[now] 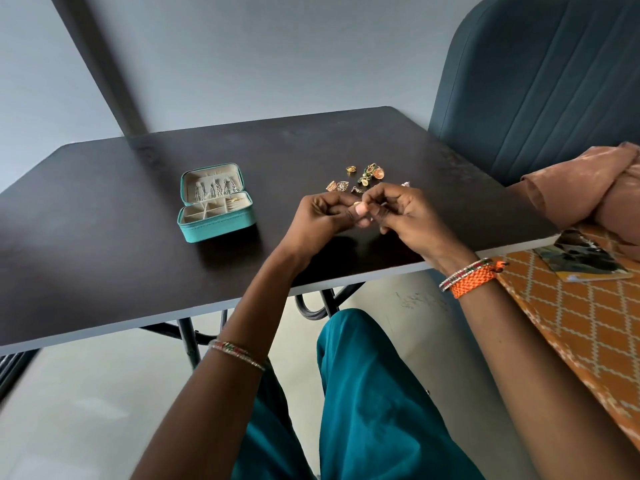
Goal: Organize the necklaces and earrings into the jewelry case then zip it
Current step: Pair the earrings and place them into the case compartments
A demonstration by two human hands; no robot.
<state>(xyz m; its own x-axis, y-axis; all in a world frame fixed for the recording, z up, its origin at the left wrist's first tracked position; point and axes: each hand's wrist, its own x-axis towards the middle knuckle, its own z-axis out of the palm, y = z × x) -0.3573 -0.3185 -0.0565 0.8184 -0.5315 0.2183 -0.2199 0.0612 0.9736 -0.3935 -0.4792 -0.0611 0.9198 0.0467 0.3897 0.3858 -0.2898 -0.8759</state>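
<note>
Nearest us, our two forearms reached over the table (104, 271) edge, a bangle (237, 353) on the left wrist and an orange band (474, 277) on the right. Our left hand (325, 220) and right hand (401, 213) met just above the tabletop, fingers curled, thumb and fingertips pressed together on a small gold earring (357, 203) held between them. We could not tell which way the earring pointed; it was too small and mostly hidden by the fingers.

Just beyond our fingertips lay the loose earrings (363, 176), scattered in a small cluster on the table, some gold, one greenish, one orange.

To the left of our left fingers, well apart, sat the teal case (216, 225), unzipped, its long axis running roughly left to right, lid (211, 183) raised at the far side and facing us. Necklaces (216, 190) hung in the lid; a gold piece (235, 199) lay in a back right compartment.

Far right stood a blue chair (536, 81).
</note>
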